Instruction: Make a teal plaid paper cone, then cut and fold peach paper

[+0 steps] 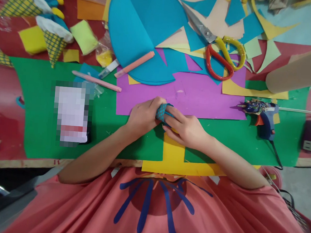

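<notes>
Both of my hands meet over the green mat, around a small teal patterned fabric piece (161, 112) with dark blue edges. My left hand (144, 115) has its fingers curled round the left side of it. From the other side, my right hand (189, 129) grips it with bent fingers. Part of the piece is hidden by the fingers. Just below lies a yellow foam strip (173, 148), crossing another yellow strip (189, 168) along the table edge. A purple foam sheet (200, 95) lies right behind my hands.
A blue glue gun (268, 120) rests at right, its cable trailing down. Scissors (217, 46) with red and yellow handles lie over teal foam pieces (141, 25). Pink markers (96, 81), a blurred-out flat item (71, 113) and checkered fabric pieces (53, 44) sit at left. A beige roll (299, 70) stands right.
</notes>
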`<state>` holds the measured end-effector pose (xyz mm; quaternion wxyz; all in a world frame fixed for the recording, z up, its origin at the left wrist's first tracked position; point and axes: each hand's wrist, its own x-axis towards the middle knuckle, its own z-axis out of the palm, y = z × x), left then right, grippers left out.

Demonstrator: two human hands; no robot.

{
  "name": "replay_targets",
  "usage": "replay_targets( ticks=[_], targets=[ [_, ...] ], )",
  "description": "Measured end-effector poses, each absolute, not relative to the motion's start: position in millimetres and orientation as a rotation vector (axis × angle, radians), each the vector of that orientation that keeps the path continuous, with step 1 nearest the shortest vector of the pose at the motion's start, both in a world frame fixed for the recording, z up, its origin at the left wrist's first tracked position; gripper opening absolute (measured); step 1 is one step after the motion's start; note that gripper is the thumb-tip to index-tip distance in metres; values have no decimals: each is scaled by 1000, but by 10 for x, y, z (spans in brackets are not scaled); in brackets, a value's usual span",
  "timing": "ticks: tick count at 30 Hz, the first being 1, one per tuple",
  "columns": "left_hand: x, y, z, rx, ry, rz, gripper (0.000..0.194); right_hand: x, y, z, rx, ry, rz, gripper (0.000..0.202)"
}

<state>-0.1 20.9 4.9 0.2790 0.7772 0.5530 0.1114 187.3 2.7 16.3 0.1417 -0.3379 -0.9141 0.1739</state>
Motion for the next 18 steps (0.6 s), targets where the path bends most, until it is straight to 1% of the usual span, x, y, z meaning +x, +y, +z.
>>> replay_targets(
  ticks=[6, 11, 18],
  targets=[
    [5, 213, 49, 2118, 1519, 316, 19, 1874, 27, 150, -945, -2521, 582, 41],
    [2, 219, 51, 2107, 1542, 267, 22, 1882, 42, 143, -923, -2530, 574, 42],
    [6, 197, 31, 2103, 1513, 304, 17, 1883, 46, 149, -944, -2633, 491, 42]
  ],
)
